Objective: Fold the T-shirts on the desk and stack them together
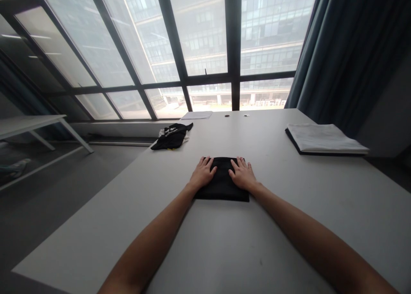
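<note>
A folded black cloth point(223, 184) lies flat on the white table point(218, 234) in front of me. On its left side rests my left hand point(203, 172), palm down with the fingers stretched toward the far edge. My right hand point(242, 174) lies the same way on the right side, fingers spread and thumb pointing inward. Both hands touch the top of the cloth and neither grips it. The palms hide the cloth's left and right edges in part.
At the table's left edge lies a crumpled black fabric item point(173, 136) with white markings. A folded white cloth point(324, 137) sits on a black one at the right. Papers point(197, 115) lie at the far edge. A blue curtain point(340, 58) hangs behind, beside windows.
</note>
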`<state>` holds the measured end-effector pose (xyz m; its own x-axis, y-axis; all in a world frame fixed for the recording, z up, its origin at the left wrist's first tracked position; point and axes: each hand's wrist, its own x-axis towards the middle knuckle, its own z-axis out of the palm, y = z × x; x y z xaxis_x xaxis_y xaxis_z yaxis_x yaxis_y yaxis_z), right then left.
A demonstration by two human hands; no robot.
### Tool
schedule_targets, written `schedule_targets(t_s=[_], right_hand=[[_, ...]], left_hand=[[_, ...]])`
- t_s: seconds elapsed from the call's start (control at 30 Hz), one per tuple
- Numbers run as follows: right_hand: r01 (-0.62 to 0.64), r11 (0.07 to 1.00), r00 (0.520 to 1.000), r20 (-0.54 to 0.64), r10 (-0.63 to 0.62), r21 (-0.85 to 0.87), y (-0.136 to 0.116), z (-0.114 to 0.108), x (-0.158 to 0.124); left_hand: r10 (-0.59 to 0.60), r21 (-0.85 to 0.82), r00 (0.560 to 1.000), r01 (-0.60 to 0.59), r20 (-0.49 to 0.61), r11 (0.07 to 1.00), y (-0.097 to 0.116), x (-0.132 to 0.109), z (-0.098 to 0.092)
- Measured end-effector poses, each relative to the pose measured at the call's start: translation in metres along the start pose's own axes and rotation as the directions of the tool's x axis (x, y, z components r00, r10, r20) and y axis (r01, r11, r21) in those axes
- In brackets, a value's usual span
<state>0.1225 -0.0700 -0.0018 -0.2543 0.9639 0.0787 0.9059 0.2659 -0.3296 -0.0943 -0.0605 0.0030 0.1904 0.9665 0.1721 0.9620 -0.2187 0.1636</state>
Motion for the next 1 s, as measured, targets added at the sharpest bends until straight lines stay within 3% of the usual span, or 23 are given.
schedule_targets(t_s=[1.0], right_hand=[[0.004, 1.000, 1.000, -0.017, -0.004, 0.011, -0.0006, -0.0027, -0.0024]], left_hand=[[0.011, -0.038, 0.999, -0.012, -0.031, 0.999, -0.0025, 0.0003, 0.0028]])
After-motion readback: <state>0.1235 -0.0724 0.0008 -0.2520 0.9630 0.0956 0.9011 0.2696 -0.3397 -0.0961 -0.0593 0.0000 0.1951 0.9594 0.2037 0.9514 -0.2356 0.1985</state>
